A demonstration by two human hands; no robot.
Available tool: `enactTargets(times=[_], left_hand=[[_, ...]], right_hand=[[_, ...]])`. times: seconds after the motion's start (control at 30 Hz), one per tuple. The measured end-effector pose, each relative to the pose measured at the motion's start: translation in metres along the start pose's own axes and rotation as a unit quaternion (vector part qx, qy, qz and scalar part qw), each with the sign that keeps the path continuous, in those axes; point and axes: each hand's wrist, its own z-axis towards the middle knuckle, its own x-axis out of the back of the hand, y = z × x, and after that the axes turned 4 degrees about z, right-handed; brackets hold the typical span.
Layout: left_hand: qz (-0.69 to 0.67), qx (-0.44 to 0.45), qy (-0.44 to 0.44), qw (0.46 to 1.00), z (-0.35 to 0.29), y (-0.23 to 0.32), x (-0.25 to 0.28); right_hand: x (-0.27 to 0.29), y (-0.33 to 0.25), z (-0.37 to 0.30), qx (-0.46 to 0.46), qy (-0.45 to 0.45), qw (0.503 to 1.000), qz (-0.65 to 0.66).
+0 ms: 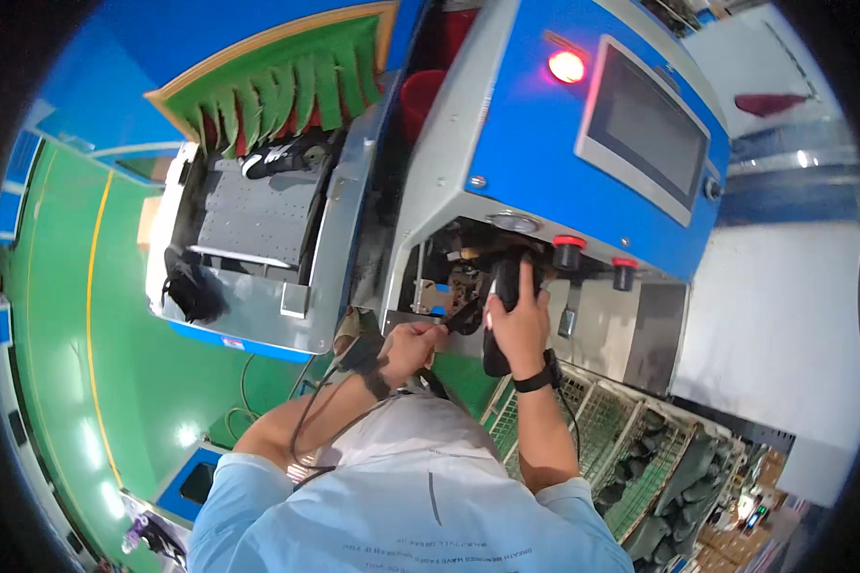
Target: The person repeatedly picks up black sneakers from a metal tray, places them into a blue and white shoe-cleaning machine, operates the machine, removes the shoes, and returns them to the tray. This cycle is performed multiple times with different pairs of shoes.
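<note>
A long black shoe-shaped piece (499, 358) points into the opening under the blue and grey machine (535, 134). My right hand (521, 329) is closed over its top and side, one finger stretched forward along it. Left of it my left hand (413, 349) pinches the near end of a narrow black strip (463, 315), which runs toward the shoe piece. Whether strip and shoe piece are joined I cannot tell. Metal parts (440, 294) show inside the opening just beyond my left hand. The far end of the shoe piece is hidden in shadow under the machine.
A conveyor (258, 205) with a green fringed curtain (287, 86) carries a black-and-white shoe (282, 158); a dark item (191, 286) lies at its near end. Red-collared knobs (569, 250) hang below the machine's screen (645, 134). Wire baskets (583, 411) with dark foot-shaped pieces (674, 487) stand at right.
</note>
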Motion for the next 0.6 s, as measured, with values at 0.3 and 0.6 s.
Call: enactTargets(times=[0.3, 0.6], left_hand=[[-0.023, -0.004, -0.026, 0.999, 0.0, -0.008, 0.026], [0.169, -0.039, -0.101, 0.98, -0.044, 0.007, 0.026]], right_hand=[[-0.017, -0.008, -0.014, -0.025, 0.082, 0.996, 0.011], [-0.019, -0.034, -0.07, -0.072, 0.171, 0.977, 0.108]])
